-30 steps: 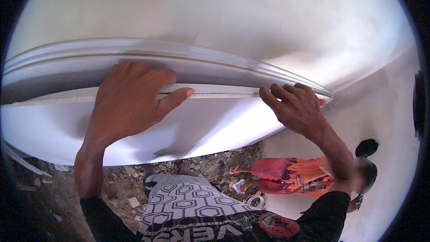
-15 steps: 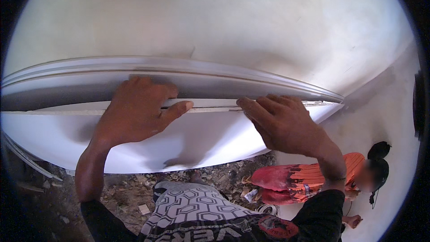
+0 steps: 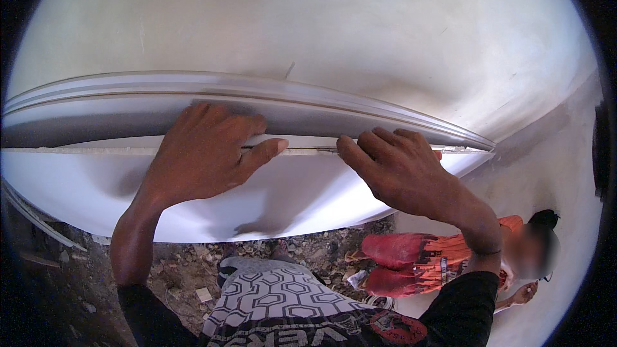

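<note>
- While pressed flat, fingers spread, left hand (image 3: 205,151) holds white cornice moulding (image 3: 128,106) against wall (image 3: 321,26).
- Seam (image 3: 308,151) under it looks unfinished, gap visible.
- Right hand (image 3: 402,170), fingers curled, presses moulding's right stretch; fixing seemingly not done.

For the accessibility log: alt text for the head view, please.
Both bare hands press a long white moulded plaster cornice strip against a white wall; the left hand lies flat, the right hand curls along its lower edge. Below, a seated person in orange on a rubble floor.
</note>
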A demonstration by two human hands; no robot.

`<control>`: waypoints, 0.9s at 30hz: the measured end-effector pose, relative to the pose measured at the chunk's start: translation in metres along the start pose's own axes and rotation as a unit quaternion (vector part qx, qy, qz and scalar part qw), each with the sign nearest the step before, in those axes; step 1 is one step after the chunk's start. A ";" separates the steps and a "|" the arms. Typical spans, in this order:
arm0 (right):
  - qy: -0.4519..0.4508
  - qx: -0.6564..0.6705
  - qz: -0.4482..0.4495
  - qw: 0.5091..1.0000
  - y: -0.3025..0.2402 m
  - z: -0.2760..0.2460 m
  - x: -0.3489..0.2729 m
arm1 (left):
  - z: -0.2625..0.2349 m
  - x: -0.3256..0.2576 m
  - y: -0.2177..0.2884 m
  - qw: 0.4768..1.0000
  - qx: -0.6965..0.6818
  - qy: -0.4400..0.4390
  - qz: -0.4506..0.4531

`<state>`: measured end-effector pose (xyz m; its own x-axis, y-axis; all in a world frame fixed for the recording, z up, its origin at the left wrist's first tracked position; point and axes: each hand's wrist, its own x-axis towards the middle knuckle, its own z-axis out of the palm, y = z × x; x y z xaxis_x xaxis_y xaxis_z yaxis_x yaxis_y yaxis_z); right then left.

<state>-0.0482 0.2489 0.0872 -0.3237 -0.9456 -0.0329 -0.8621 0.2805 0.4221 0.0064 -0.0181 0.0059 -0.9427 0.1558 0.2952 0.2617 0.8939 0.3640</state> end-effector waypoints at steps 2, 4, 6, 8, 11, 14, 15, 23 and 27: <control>-0.010 0.002 -0.006 1.000 0.000 -0.005 0.003 | -0.006 -0.001 0.004 1.000 0.008 -0.007 -0.011; 0.003 -0.005 -0.002 1.000 -0.002 -0.008 0.005 | -0.008 -0.001 0.003 0.999 0.008 -0.035 -0.021; 0.018 -0.006 -0.002 1.000 -0.002 -0.007 0.006 | -0.010 0.000 0.004 0.998 0.005 -0.053 -0.027; 0.034 0.002 -0.006 0.999 0.001 -0.007 0.003 | -0.011 0.000 0.005 0.998 -0.002 -0.062 -0.028; 0.024 0.049 0.008 0.998 0.004 -0.002 0.002 | -0.004 -0.005 0.003 1.000 0.006 -0.004 -0.001; -0.040 0.142 0.051 0.988 0.015 -0.011 0.000 | -0.006 0.002 0.007 1.000 0.008 -0.029 -0.001; -0.057 0.219 0.089 0.970 0.021 -0.015 -0.004 | -0.005 0.004 0.008 1.000 0.004 -0.028 0.004; -0.092 0.586 0.175 0.786 0.042 -0.024 -0.041 | -0.007 0.012 0.010 0.999 -0.017 -0.042 -0.006; -0.033 0.512 0.134 0.848 0.045 -0.016 -0.043 | 0.002 0.007 0.005 1.000 -0.012 0.010 0.015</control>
<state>-0.0667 0.2995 0.1219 -0.5528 -0.8238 -0.1256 -0.6304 0.5120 -0.5834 0.0005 -0.0112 0.0078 -0.9300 0.1736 0.3240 0.2950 0.8783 0.3762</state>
